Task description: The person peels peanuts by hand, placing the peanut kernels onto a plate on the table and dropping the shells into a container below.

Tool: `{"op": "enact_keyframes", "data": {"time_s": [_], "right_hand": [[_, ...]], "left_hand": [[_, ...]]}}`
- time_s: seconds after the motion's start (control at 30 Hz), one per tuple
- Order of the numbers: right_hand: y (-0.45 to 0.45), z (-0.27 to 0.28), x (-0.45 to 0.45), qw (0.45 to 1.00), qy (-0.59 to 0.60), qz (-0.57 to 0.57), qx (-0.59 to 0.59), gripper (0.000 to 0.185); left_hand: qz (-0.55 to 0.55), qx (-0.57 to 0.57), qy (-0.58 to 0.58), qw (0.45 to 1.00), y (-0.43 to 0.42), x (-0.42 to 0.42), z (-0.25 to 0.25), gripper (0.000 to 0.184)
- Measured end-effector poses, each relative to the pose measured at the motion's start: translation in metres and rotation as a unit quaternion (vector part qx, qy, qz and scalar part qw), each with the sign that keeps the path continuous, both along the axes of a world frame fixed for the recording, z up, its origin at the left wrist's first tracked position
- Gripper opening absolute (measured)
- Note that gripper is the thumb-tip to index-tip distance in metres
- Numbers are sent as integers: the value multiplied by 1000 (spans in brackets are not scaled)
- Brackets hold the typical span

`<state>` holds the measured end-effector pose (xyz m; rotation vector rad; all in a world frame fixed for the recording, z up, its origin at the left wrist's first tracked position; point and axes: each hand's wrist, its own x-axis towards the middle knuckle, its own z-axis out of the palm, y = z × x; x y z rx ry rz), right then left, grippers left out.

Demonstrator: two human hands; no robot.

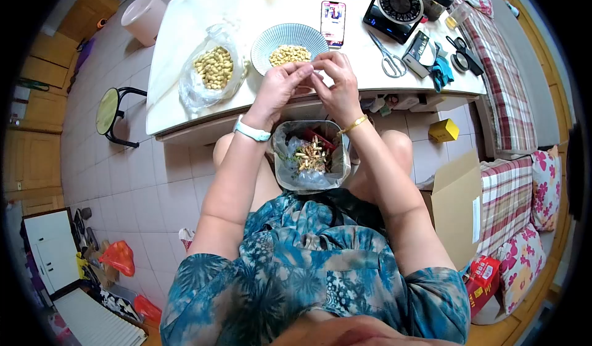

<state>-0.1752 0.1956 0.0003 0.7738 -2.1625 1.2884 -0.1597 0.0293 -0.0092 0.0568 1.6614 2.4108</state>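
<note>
Both hands meet at the table's front edge, just below a striped bowl (311, 36) holding pale shelled kernels (288, 54). My left hand (285, 87) has its thumb and fingers pinched together, with a white watch on the wrist. Touching it at the fingertips, my right hand (338, 87) is also pinched; a gold bracelet circles that wrist. Whatever lies between the fingertips is too small to make out. Left of the bowl, a clear plastic bag (192, 87) holds unshelled peanuts (214, 68). Below the hands, a lined bin (282, 176) contains empty shells (312, 155).
On the white table (169, 78) lie a phone (333, 23), scissors (388, 56), a small fan (399, 4), a box (420, 53) and black tape or scissors (464, 56). A stool (108, 110) and pink bin (143, 19) stand left. An open carton (455, 207) is at right.
</note>
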Motion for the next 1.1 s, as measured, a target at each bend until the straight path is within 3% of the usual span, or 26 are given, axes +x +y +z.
{"op": "enact_keyframes", "data": {"time_s": [0.17,0.3,0.73,1.03,1.1], "right_hand": [[-15,-4,-57,998,59,-10,-3,11],[-26,-15,-78,998,67,10,-1,11],[-31,-17,-94,998,57,11,12,12],[-20,-16,-94,1000,21,21,-4,12],[-18,-15,-94,999,36,19,1,13]], "left_hand": [[31,-39,59,997,-8,-51,2,31],[71,-50,33,996,-12,-66,-10,31],[79,12,25,996,-13,-76,-15,34],[71,-57,56,994,-11,-77,-16,36],[128,-83,116,981,-2,-76,-17,33]]}}
